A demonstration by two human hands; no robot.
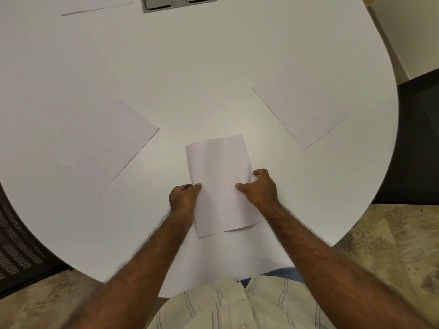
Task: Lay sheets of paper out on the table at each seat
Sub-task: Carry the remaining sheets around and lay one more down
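Note:
I hold a white sheet of paper (219, 176) over the near middle of the white round table (190, 79). My left hand (184, 197) pinches its left edge and my right hand (260, 188) grips its right edge. The sheet bows slightly, its near end lifted off the table. A second sheet (107, 146) lies flat at the left, and a third sheet (300, 110) lies flat at the right. Part of a fourth sheet (95, 3) shows at the far top left. Another sheet (213, 264) lies under my forearms and overhangs the near table edge.
A grey cable hatch (178, 3) is set in the table at the top middle. A dark mesh chair (16, 245) stands at the left edge and another dark chair (418, 138) at the right. Mottled carpet (392, 245) lies below.

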